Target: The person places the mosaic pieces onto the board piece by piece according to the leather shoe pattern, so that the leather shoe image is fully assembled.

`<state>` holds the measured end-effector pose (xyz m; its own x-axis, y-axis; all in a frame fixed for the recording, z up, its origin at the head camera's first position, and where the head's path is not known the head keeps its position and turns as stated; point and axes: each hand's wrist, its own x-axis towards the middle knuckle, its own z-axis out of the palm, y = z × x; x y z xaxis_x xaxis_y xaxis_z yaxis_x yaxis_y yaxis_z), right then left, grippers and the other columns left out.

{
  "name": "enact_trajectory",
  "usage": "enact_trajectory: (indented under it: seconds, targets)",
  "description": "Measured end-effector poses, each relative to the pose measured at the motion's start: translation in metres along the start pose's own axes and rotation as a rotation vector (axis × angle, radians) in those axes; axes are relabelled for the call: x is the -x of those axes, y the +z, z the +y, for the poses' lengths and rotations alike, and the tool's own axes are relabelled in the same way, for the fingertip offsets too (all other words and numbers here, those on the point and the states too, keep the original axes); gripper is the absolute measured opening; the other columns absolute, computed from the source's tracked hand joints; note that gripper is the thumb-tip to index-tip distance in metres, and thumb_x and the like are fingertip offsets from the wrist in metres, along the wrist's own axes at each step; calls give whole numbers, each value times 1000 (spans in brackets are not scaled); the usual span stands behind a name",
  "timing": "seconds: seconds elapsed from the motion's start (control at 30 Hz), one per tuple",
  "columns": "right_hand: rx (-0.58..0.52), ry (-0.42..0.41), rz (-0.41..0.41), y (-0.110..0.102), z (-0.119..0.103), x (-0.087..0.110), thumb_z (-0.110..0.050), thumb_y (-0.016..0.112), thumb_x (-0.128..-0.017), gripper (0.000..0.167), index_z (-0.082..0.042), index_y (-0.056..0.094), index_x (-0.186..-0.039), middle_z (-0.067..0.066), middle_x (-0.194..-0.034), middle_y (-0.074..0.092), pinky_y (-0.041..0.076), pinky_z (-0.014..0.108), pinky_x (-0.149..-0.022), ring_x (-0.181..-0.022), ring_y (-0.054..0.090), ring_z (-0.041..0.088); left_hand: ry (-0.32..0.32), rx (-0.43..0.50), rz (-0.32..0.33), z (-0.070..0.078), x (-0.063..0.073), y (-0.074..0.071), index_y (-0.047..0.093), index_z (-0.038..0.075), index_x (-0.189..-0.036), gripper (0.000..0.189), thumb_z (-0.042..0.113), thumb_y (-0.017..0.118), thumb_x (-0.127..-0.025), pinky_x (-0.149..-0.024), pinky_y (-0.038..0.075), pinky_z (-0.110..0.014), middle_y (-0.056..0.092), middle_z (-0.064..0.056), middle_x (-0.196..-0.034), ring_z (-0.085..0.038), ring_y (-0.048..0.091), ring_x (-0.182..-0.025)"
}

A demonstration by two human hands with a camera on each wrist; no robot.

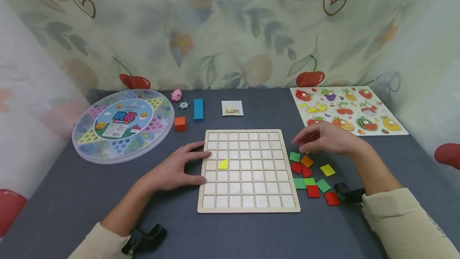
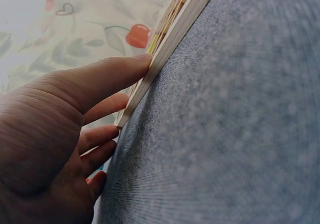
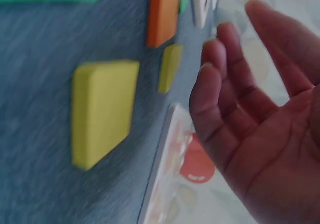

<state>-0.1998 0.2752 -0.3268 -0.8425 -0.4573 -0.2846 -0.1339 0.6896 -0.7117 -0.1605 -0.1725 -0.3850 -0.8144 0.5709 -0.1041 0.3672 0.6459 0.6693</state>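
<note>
A wooden grid board (image 1: 248, 210) lies in the middle of the table, with one yellow piece (image 1: 223, 164) in its left part. At the board's left edge rests my left hand (image 1: 176, 167), thumb and fingertips touching the rim. The left wrist view shows that thumb (image 2: 110, 79) on the board's side. My right hand (image 1: 330, 141) hovers off the board's right side, fingers loosely bent with nothing between them. Below it lie several loose tiles: red (image 1: 313, 191), green (image 1: 323, 186), orange (image 1: 307, 161) and yellow (image 1: 328, 170). The right wrist view has a yellow tile (image 3: 107, 109) close up.
A round Chinese checkers box (image 1: 161, 127) stands at the left. Behind the board are an orange cube (image 1: 180, 124), a blue block (image 1: 198, 110), a pink pig figure (image 1: 176, 95), a chip (image 1: 183, 105) and a small printed card (image 1: 232, 108). A fruit puzzle board (image 1: 373, 111) lies back right.
</note>
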Motion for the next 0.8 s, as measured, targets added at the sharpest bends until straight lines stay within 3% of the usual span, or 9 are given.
enact_trajectory:
  seconds: [0.33,0.8]
  targets:
    - [150,69,39,-5,19,-3,-11,75,-92,30,-2,73,-121,10,-108,70,51,35,-80,-97,59,22,-5,-8,-1,0,-2,0,53,21,-153,73,46,78,-90,-115,29,-70,29,-11,-168,-42,27,-151]
    - [125,122,30,-4,23,-6,-11,78,-90,21,-2,67,-106,5,-92,65,51,34,-73,-85,57,21,-12,7,-3,-1,-1,1,53,21,-153,72,45,79,-90,-116,27,-70,28,-11,-169,-42,26,-152]
